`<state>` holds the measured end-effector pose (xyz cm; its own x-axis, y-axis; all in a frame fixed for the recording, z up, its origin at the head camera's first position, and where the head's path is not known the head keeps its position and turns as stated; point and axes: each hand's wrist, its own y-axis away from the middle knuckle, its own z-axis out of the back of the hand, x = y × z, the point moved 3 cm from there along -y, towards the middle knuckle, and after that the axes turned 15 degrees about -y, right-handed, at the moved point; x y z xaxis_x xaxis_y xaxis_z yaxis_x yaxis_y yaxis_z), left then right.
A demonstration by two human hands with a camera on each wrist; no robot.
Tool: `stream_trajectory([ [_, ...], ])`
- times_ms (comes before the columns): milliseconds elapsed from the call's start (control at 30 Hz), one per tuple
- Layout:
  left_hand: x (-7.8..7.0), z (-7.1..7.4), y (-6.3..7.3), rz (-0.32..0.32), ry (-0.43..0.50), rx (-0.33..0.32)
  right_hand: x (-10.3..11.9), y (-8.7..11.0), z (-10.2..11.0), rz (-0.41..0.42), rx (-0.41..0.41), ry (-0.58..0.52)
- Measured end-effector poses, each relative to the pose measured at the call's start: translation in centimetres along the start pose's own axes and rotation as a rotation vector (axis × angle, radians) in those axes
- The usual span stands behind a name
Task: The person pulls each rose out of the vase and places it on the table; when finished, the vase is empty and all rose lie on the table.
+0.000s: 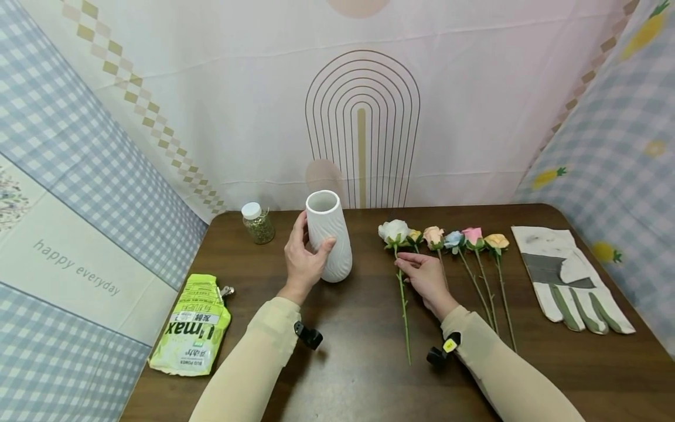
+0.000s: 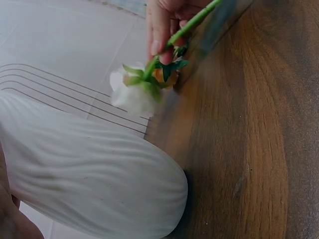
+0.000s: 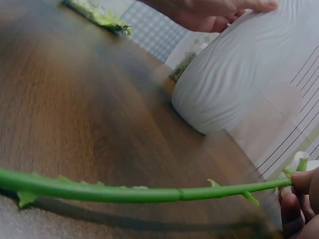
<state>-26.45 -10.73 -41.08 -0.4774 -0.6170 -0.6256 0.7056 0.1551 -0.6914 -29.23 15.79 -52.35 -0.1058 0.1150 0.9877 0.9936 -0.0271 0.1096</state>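
Observation:
My left hand [image 1: 308, 258] grips a tall white ribbed vase [image 1: 331, 240] round its side, thumb across the front. In the left wrist view the vase [image 2: 99, 174] stands on the wooden table. My right hand [image 1: 424, 278] pinches the green stem [image 3: 149, 194] of a white rose [image 1: 394, 230] just below its bloom. That stem runs down toward the front of the table. Beside the right hand lie several more artificial roses, among them a peach one [image 1: 434, 235], a blue one [image 1: 453, 239], a pink one [image 1: 473, 235] and an orange-yellow one [image 1: 497, 241].
A white-capped jar [image 1: 258, 224] of dried green bits stands at the back left. Nearer on the left lies a lime-green bag [image 1: 192, 328] with a metal clip [image 1: 227, 291]. A white, grey and green work glove [image 1: 569, 278] lies at the right. Patterned cloth hangs around the table.

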Motion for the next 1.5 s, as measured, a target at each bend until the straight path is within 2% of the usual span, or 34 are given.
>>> stream_trajectory([
  [333, -0.1, -0.1, 0.1, -0.005, -0.004, -0.002, -0.3, -0.5, -0.3, -0.058, -0.007, 0.141],
  [633, -0.4, -0.3, 0.2, 0.005, -0.005, 0.001, -0.7, -0.5, -0.2, -0.061, -0.024, 0.156],
  [833, -0.2, -0.5, 0.1, -0.005, -0.004, -0.008, -1.1, -0.8, -0.3, -0.028, -0.024, 0.179],
  [933, 0.2, -0.6, 0.0, 0.002, -0.013, -0.004, -1.1, -0.9, -0.4, -0.008, -0.020, 0.197],
  [1167, 4.0, -2.0, 0.0, -0.012, -0.015, 0.013, 0.2, -0.7, -0.2, 0.068, 0.006, 0.286],
  [1333, 4.5, -1.0, -0.2, -0.058, -0.048, 0.045, 2.1, 0.6, 0.8, 0.107, 0.038, 0.223],
  [1500, 4.7, 1.7, -0.1, -0.134, -0.129, 0.080, 4.2, 2.8, 3.1, 0.201, 0.049, 0.213],
])
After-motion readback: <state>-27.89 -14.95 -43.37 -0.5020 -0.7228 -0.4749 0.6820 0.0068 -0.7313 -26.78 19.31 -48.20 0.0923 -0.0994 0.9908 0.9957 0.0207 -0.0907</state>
